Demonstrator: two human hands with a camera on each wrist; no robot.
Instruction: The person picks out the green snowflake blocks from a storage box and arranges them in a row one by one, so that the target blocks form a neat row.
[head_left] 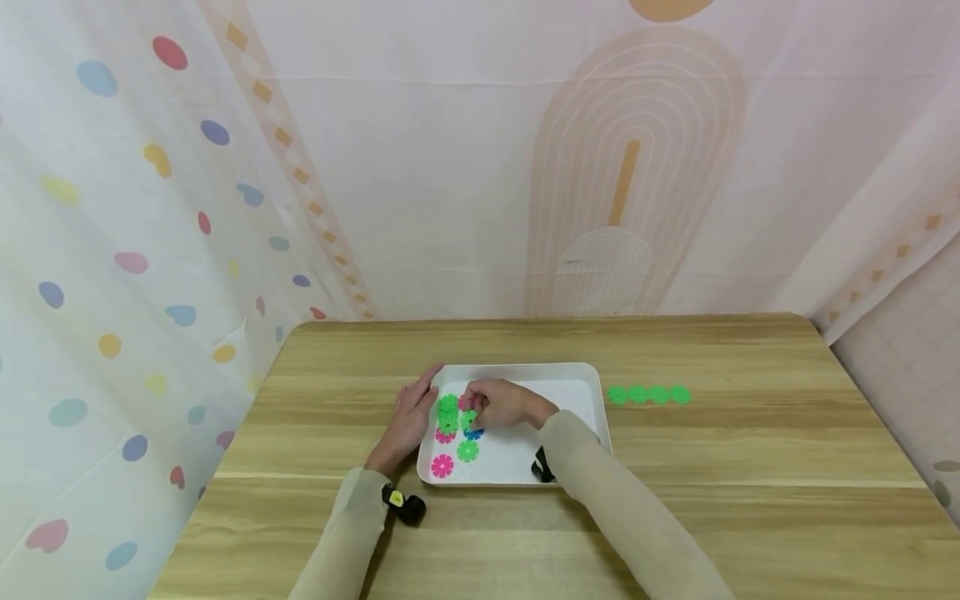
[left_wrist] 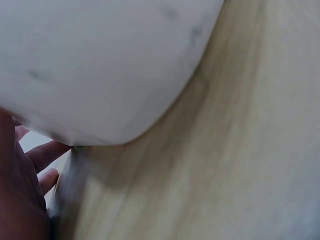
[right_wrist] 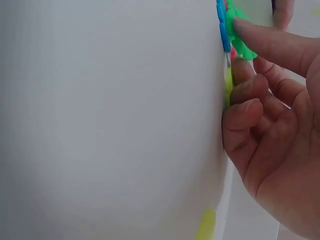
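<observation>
The right hand [head_left: 501, 404] has its grip narrow on a green snowflake disc [head_left: 468, 418]: in the right wrist view the forefinger presses on the disc's [right_wrist: 239, 40] top while the other fingers curl beneath it, with a blue disc [right_wrist: 222, 27] just beside. The disc sits among a small cluster of green, pink and blue discs in the left part of the white tray [head_left: 577, 379]. The left hand [head_left: 408, 421] lies flat with straight fingers against the tray's left rim, holding nothing; its wrist view shows only fingertips [left_wrist: 47, 152] beside the tray's rounded corner [left_wrist: 125, 75].

To lift the piece cleanly, it seems best to pinch it by its edges rather than press it flat, and to keep the left hand braced so the light tray does not slide.

Two more discs, a green one [head_left: 467, 451] and a pink one [head_left: 442, 466], lie nearer the tray's front edge. Well apart to the right, a row of four green discs [head_left: 648, 394] lies on the wooden surface [head_left: 750, 450]. Behind hang pale curtains printed with coloured hearts, dots and arches.
</observation>
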